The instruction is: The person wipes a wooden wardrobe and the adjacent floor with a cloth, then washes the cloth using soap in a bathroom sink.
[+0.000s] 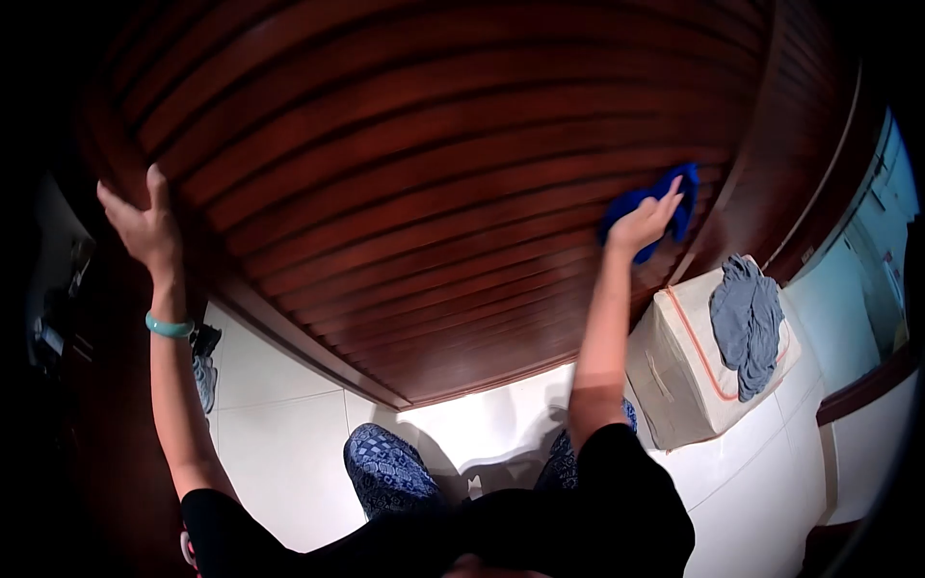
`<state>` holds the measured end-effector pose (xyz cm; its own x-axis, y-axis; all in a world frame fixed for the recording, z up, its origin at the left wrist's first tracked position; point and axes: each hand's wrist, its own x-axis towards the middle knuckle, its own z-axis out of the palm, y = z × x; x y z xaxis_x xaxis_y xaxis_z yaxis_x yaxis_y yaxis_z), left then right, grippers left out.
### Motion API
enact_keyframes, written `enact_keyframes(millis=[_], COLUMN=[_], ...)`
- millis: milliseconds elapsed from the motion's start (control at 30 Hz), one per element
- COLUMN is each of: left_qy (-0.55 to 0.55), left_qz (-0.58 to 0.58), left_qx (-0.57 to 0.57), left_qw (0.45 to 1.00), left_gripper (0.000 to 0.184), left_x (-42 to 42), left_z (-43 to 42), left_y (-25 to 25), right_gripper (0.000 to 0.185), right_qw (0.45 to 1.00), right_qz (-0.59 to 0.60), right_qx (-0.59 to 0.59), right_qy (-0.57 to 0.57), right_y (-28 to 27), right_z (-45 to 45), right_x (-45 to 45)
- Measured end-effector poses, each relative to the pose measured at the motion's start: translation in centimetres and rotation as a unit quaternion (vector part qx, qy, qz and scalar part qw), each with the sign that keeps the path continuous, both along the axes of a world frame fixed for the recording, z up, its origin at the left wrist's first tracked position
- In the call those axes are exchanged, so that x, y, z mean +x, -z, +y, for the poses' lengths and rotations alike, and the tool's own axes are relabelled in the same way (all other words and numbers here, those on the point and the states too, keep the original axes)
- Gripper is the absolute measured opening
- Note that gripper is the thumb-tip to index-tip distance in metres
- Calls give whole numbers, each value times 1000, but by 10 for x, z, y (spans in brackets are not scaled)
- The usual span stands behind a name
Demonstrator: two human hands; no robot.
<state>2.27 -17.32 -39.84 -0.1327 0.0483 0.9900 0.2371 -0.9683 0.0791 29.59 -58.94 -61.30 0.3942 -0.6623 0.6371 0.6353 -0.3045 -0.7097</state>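
A dark red-brown slatted wooden door [462, 222] fills the middle and top of the view. At its left edge my left hand [145, 222] is raised with thumb and fingers apart, holding nothing; a pale green bangle [169, 326] circles that wrist. Over on the right, my right hand [647, 220] presses a blue cloth [686, 207] against the slats near the door's right frame. Cloth shows on both sides of the hand, and part of it is hidden beneath the fingers.
A beige fabric box [674, 376] with orange piping stands on the tiled floor at the right, a crumpled grey cloth [747, 323] on top. Shoes [204, 380] lie at the left behind the door edge. My knees, in blue patterned trousers [385, 467], are below.
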Motion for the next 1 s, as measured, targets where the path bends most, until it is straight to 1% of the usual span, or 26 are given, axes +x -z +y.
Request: enact_keyframes(millis=[67,133,200,267,333,367,400,433,467,533,567,600,633,667,700,733,767,800,867,900,933,967,1000], left_qy=[-45,-14,-10,15,11,8,7,26,26,7,9,11,1,-15,29,74,70,37,94,168,185,177,169], left_qz=[-7,9,13,22,24,8,-7,-1,-1,3,11,15,17,15,8,1,-7,-20,-38,-22,-10,19,50], left_qx=[-7,-20,-12,-27,-23,-23,-23,-26,-28,-21,-29,-38,-23,-29,-49,-70,-53,-44,-35,-75,-88,-120,-153], left_qw=[999,1000,1000,999,999,1000,1000,999,999,1000,999,999,1000,999,998,995,996,998,994,983,979,977,972], left_gripper=[78,78,84,87,89,84,80,82,84,87,87,87,90,74,79,86,86,85,81,75,74,75,77], left_x=[1,-2,-4,-6,-6,-5,-3,-3,-3,-2,-2,-1,-1,0,-2,-4,-3,-1,-6,-11,-15,-21,-26], left_z=[9,5,5,3,6,5,4,6,7,7,1,-4,-2,-6,-12,-16,-13,-9,-11,-14,-11,-10,-9], left_y=[2,1,0,0,1,2,3,4,5,5,6,5,5,5,1,-1,-1,0,-3,-9,-13,-18,-24], right_gripper=[53,52,55,58,61,62,62,58,55,51,48,46,45,44,44,44,45,46,45,46,47,43,40], right_qw=[997,991,979,964,957,950,942,913,877,845,839,845,827,807,784,748,756,764,798,802,806,814,823], right_qz=[-23,-33,-65,-42,-56,-39,-55,-96,-138,-198,-191,-185,-206,-224,-219,-216,-251,-287,-328,-336,-343,-349,-351], right_qx=[-68,-114,-172,-226,-239,-273,-296,-366,-434,-415,-406,-434,-429,-422,-462,-460,-448,-432,-372,-370,-366,-365,-363], right_qy=[-20,-55,-92,-134,-157,-146,-148,-151,-152,-274,-307,-251,-300,-347,-352,-427,-406,-384,-341,-328,-315,-288,-260], right_y=[-4,-3,4,12,19,24,30,39,48,36,30,28,28,29,30,29,25,17,-29,-60,-92,-119,-135], right_z=[62,127,187,231,267,283,300,317,329,340,335,332,330,325,316,307,302,299,300,304,310,321,332], right_x=[-49,-96,-137,-170,-191,-202,-212,-221,-227,-234,-236,-237,-232,-226,-222,-215,-211,-211,-212,-212,-212,-213,-214])
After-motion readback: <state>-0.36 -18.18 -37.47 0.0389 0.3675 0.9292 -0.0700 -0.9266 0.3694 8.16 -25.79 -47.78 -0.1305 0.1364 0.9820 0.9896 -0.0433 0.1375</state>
